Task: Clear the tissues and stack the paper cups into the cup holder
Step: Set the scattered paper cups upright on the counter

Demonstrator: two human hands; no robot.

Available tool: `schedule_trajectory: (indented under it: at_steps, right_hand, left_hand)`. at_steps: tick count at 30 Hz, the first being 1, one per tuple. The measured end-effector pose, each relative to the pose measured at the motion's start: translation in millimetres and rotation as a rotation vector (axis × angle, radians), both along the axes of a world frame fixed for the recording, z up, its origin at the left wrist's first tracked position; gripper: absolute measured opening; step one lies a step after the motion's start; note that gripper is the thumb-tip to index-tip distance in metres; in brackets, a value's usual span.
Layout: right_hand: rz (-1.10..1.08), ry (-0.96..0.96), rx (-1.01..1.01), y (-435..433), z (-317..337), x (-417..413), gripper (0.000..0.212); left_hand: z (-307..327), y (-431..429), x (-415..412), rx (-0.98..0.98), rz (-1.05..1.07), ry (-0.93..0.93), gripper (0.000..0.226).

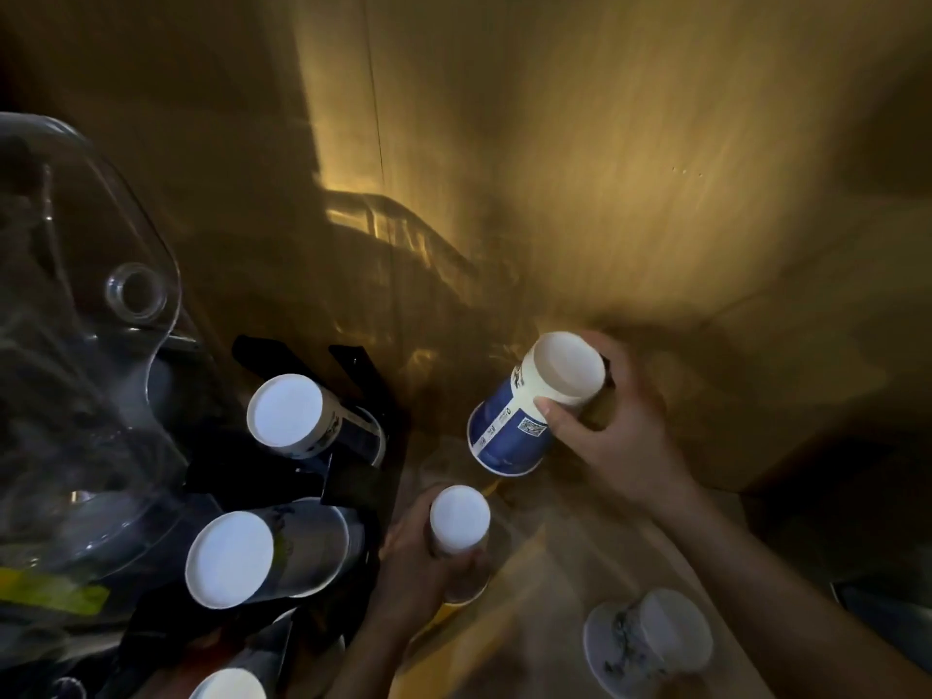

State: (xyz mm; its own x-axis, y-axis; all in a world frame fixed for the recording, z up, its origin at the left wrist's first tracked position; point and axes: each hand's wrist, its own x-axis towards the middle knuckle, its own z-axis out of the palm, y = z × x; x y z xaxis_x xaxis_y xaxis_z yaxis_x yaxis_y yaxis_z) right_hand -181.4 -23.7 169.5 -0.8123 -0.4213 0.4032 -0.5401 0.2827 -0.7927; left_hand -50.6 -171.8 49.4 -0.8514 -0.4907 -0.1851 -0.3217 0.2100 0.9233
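Observation:
My right hand grips a blue and white paper cup, tilted with its base up, above the wooden surface. My left hand holds another upside-down paper cup by its side, just right of the black cup holder. In the holder sit upturned cup stacks: one at the back, one in the middle, one at the bottom edge. A further upturned cup stands at the lower right. No tissues are visible.
A clear plastic container or water jug fills the left side, close against the holder. The wooden surface stretches away dimly lit, with a dark object at the right edge.

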Motion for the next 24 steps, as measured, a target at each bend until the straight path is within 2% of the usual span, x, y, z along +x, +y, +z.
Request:
schedule_trajectory:
  at_steps: [4, 8, 12, 16, 21, 24]
  right_hand:
    - [0.060, 0.083, -0.034, 7.0, 17.1, 20.3, 0.061]
    - [0.157, 0.081, 0.027, 3.9, 13.6, 32.5, 0.060]
    - [0.202, 0.043, 0.099, -0.6, -3.9, 37.0, 0.062]
    - [0.212, -0.011, 0.127, -2.8, -24.1, 36.6, 0.063]
    - [0.257, -0.084, 0.261, -6.4, -58.4, 36.1, 0.068]
    - [0.271, -0.110, 0.351, -13.8, -85.0, 41.7, 0.069]
  left_hand:
    - [-7.5, -2.0, 0.7, 0.094, 0.009, 0.031, 0.064]
    - [-12.5, -4.8, 1.7, 0.113, -0.006, 0.055, 0.072]
    - [-12.5, -5.4, 3.9, 0.082, -0.040, 0.058, 0.076]
    - [-15.0, -4.6, 7.4, 0.036, -0.035, 0.007, 0.071]
    - [-26.3, -3.7, 6.8, 0.020, -0.076, -0.039, 0.087]
    - [-30.5, -2.3, 1.0, -0.122, -0.090, -0.089, 0.083]
